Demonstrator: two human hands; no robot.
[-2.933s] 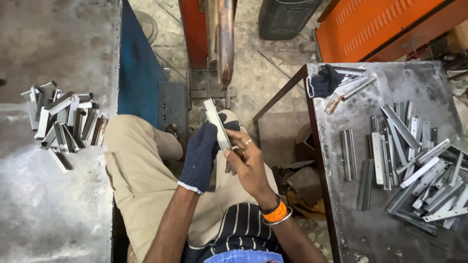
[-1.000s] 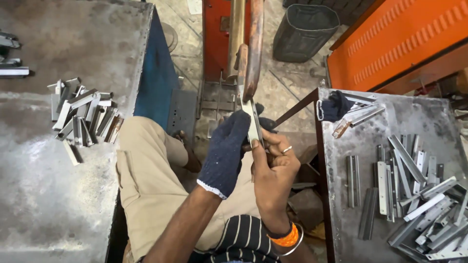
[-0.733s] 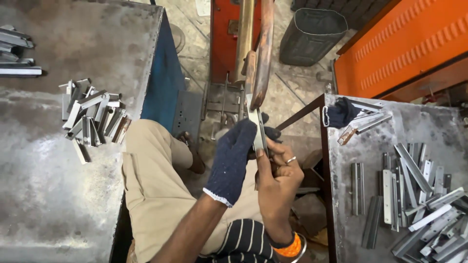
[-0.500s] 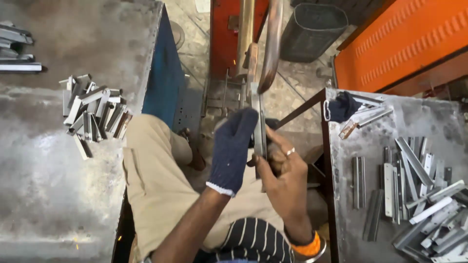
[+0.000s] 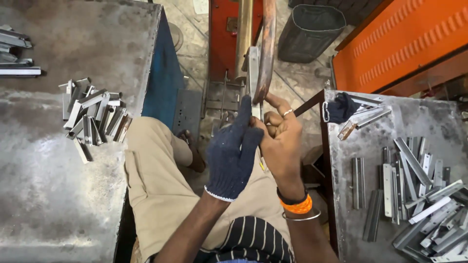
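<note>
The metal strip [image 5: 253, 78] stands upright at 12 o'clock from my hands, its top against the curved copper arm [image 5: 266, 53] of the red machine [image 5: 224, 29]. My left hand [image 5: 233, 151] — in a dark glove — is closed around the strip's lower end; my bare right hand [image 5: 281, 141] pinches it from the other side. On the desk [image 5: 48, 195] at 9 o'clock lies a pile of short pieces [image 5: 92, 117]. At 3 o'clock another desk [image 5: 351, 229] carries long strips [image 5: 419, 190] and a spare glove [image 5: 339, 107].

Navy glove [image 5: 233, 156], orange wristband [image 5: 298, 206], tan trousers [image 5: 156, 185], blk/white striped shirt [image 5: 253, 241], orange cabinet [image 5: 399, 39].
</note>
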